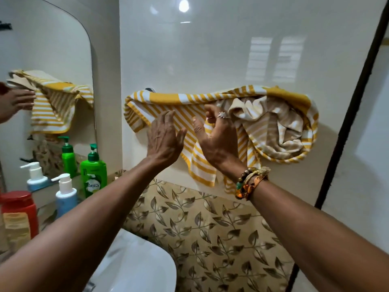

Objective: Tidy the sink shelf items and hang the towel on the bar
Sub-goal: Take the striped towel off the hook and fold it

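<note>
The yellow-and-white striped towel (189, 102) is draped over the wall bar (149, 89), of which only a chrome end shows at the upper left of the cloth. It hangs unevenly: the left part falls in flat stripes with a corner dropping low in the middle, while the right part is bunched into a loose, crumpled loop showing its paler beige underside.

The left hand (164, 140) lies flat against the hanging cloth, fingers straight and spread, its grip released. The right hand (216, 135), wearing a ring and with beaded bracelets (250, 182) at the wrist, pinches a fold of the towel between thumb and curled fingers just below the bar.

The wall behind is glossy cream tile (210, 49) that reflects a lamp and a window. Below it runs a band of beige tile with a leaf pattern (210, 228). A dark vertical strip (347, 123) crosses the right side.

To the left a mirror (52, 49) repeats the towel and a hand. Under it, on the sink shelf (45, 198), stand a green pump bottle (93, 171), a blue-and-white pump bottle (65, 197) just in front of it, and a red-capped bottle (17, 216) nearest the edge of view. The white basin (136, 264) sits below, between the arms.
</note>
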`<state>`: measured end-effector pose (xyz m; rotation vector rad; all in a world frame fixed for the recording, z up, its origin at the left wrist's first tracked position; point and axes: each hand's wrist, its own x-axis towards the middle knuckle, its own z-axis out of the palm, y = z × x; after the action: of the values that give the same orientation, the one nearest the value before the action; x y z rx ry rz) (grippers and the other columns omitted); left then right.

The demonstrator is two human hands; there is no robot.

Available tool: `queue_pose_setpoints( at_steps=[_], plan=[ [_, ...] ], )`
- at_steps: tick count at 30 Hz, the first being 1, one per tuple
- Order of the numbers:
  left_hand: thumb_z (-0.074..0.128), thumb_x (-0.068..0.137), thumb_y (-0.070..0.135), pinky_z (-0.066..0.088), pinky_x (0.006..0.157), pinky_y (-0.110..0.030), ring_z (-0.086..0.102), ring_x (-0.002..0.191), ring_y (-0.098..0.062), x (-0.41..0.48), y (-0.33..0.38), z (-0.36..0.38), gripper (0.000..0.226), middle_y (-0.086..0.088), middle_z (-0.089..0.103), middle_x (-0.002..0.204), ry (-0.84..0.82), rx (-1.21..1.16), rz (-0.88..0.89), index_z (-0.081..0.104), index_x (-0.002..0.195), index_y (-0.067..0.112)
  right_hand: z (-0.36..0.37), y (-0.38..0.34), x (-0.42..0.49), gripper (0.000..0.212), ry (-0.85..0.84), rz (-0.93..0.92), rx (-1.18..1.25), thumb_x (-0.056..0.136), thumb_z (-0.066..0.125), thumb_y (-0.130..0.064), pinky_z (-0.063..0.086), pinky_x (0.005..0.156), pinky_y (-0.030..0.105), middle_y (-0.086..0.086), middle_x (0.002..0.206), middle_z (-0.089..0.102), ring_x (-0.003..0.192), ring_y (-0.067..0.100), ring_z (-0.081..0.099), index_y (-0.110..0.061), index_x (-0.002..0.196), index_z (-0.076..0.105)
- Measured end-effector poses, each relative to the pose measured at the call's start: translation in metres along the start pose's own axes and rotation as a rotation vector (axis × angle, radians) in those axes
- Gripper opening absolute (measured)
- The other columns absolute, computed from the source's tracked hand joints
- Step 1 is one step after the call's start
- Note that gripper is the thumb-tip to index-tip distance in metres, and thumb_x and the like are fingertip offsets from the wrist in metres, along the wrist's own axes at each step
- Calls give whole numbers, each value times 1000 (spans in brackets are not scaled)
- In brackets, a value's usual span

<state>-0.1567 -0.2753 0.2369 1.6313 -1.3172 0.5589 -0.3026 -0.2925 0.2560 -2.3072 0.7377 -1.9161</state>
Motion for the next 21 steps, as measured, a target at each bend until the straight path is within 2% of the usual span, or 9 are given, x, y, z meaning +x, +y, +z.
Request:
queue_pose_setpoints(
  at_steps=[4, 7, 9, 10, 13, 15, 18, 19, 21],
  plan=[
    [54, 95, 38, 31, 111, -41, 38, 134, -27, 24, 24, 15, 59, -10, 42, 144, 31, -99, 38, 37, 144, 10, -16, 6, 34, 48, 59, 4, -147, 90, 62, -44, 47, 97, 44, 17, 115, 65, 106, 31, 61, -3, 115, 62],
    [53, 95, 39, 30, 112, -40, 39, 133, -24, 43, 29, 26, 55, -7, 45, 140, 91, -219, -54, 40, 142, 13, -25, 19, 54, 41, 64, -89, -283, 90, 63, -36, 42, 101, 43, 14, 113, 63, 111, 34, 57, -4, 115, 64],
    [53, 95, 38, 29, 111, -41, 37, 133, -23, 54, 26, 31, 51, -5, 44, 139, 154, -306, -175, 41, 140, 16, -31, 33, 60, 39, -80, -55, -355, 93, 62, -31, 37, 98, 26, 0, 109, 59, 124, 32, 51, -9, 125, 60],
    [54, 94, 37, 27, 110, -41, 36, 133, -24, 61, 22, 32, 50, -5, 43, 139, 190, -341, -250, 42, 138, 17, -32, 38, 63, 40, -125, -41, -388, 93, 61, -30, 34, 94, 22, -4, 108, 57, 127, 31, 48, -11, 128, 59],
    [55, 93, 37, 22, 112, -43, 27, 138, -29, 84, 2, 34, 54, -6, 32, 148, 245, -382, -473, 38, 140, 16, -29, 40, 79, 43, 127, -161, -495, 84, 65, -37, 31, 97, 40, 7, 124, 58, 120, 33, 48, -17, 121, 61],
    [56, 93, 40, 18, 116, -46, 15, 144, -32, 99, -11, 33, 65, -8, 16, 158, 252, -432, -628, 29, 146, 15, -25, 38, 87, 46, 124, -150, -545, 82, 64, -40, 32, 100, 48, 10, 129, 57, 120, 35, 47, -16, 121, 61],
    [55, 93, 44, 9, 118, -48, 0, 149, -34, 119, -35, 32, 83, -12, -6, 163, 269, -576, -855, 7, 154, 14, -24, 51, 94, 56, 40, -107, -685, 82, 55, -46, 30, 101, 49, 13, 134, 57, 122, 38, 47, -12, 126, 61],
    [54, 93, 45, 9, 119, -48, 2, 149, -36, 124, -45, 32, 86, -16, -4, 162, 271, -600, -932, 5, 154, 11, -23, 54, 94, 57, 12, -93, -721, 83, 53, -47, 29, 101, 48, 15, 133, 58, 122, 39, 48, -11, 126, 61],
    [55, 92, 49, 19, 118, -47, 21, 145, -39, 133, -71, 32, 86, -21, 17, 158, 259, -665, -1072, 11, 152, 4, -23, 59, 97, 52, -1, -99, -779, 88, 55, -42, 30, 99, 48, 20, 127, 62, 116, 42, 52, -9, 126, 62]
  ],
)
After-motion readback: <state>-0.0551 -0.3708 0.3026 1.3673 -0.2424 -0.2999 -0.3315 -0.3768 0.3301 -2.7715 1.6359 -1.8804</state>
